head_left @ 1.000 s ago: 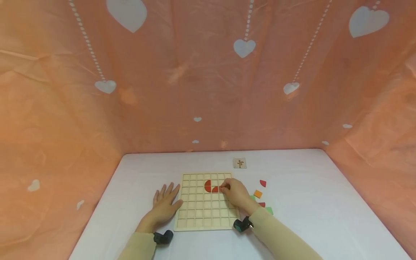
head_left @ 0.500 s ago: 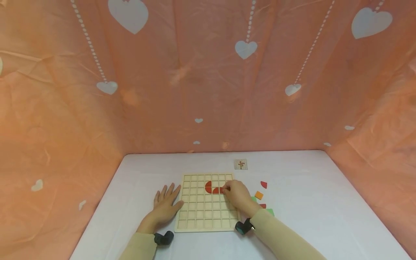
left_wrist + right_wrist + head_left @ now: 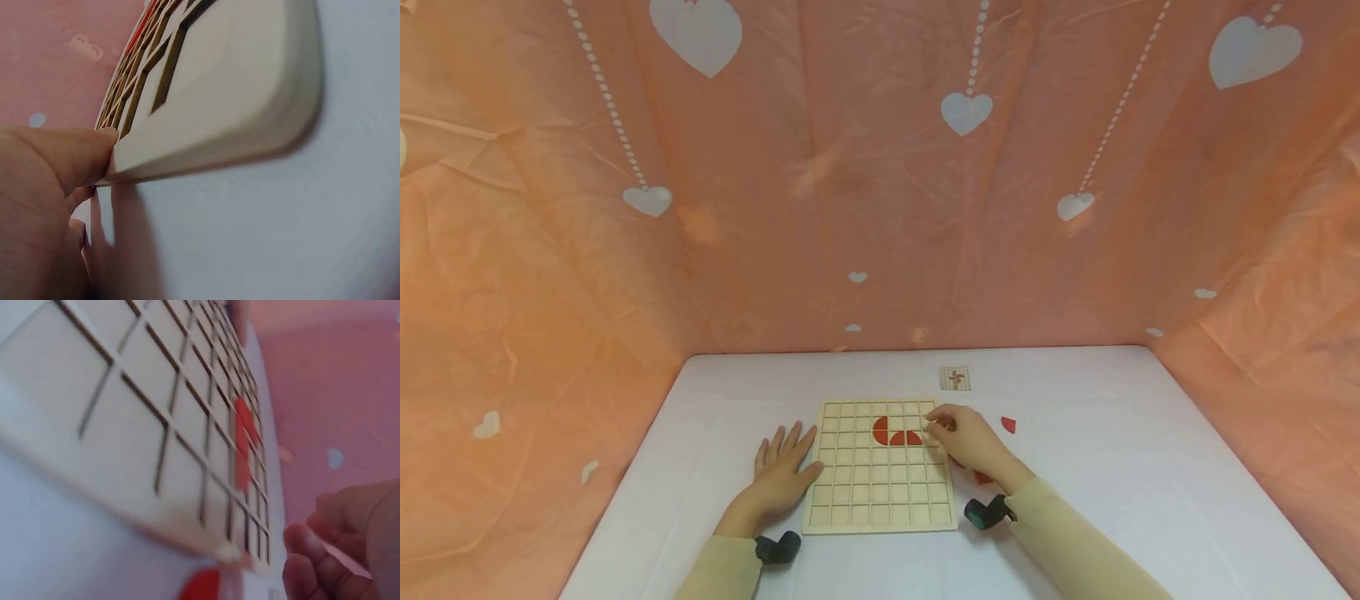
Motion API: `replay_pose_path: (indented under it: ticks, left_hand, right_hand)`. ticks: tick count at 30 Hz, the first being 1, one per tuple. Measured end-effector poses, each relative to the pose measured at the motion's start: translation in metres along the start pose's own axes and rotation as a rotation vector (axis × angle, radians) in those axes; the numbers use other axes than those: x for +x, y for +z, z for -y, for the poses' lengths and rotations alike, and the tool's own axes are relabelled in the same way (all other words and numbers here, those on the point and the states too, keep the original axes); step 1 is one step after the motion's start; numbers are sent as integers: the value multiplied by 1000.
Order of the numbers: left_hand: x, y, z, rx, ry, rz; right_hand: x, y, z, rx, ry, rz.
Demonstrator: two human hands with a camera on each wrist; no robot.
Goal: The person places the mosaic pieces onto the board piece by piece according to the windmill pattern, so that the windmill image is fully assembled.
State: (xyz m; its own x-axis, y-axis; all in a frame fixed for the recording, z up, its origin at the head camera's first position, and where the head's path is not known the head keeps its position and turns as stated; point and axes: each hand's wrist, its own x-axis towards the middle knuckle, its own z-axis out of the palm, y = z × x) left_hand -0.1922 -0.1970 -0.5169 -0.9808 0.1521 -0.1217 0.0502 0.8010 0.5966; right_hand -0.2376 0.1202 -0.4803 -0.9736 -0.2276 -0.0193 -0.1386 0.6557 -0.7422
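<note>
A wooden grid board (image 3: 850,475) lies on the table, with several red quarter-circle tiles (image 3: 897,438) set in its cells. My left hand (image 3: 778,479) lies flat with fingers spread at the board's left side; in the left wrist view its thumb (image 3: 81,153) touches the board's edge. My right hand (image 3: 970,437) hovers at the board's right edge, fingers loosely bent and holding nothing visible. In the right wrist view, the right hand (image 3: 337,544) shows bare fingertips beyond the board. One red tile (image 3: 982,477) peeks out under the right hand, and another red tile (image 3: 1008,425) lies right of it.
Behind the board's far right corner lies a small card (image 3: 955,378) printed with a pinwheel on a grid. The white table (image 3: 1120,467) ends at a pink-orange cloth (image 3: 880,208) with white hearts, which also hangs at both sides.
My right hand has let go of a red tile, now seen in its cell, and moved right. It now covers the orange and green tiles. The left hand stays put.
</note>
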Motion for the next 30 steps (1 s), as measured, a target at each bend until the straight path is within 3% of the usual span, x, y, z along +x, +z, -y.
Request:
replay_pose_path:
  ticks: [7,12,20,30]
  left_hand:
    - [0,-1,0,2,7,-5]
    - [1,-3,1,2,5,-7]
    - [0,-1,3,15,0,-9]
    - [2,4,4,26,-3,-11]
  right_hand:
    - [-10,-31,-24,72,48,-59]
    - [-21,-45,-42,95,111,-52]
    - [-34,-51,-62,73,125,-47]
    - [-50,-54,-60,100,133,-7]
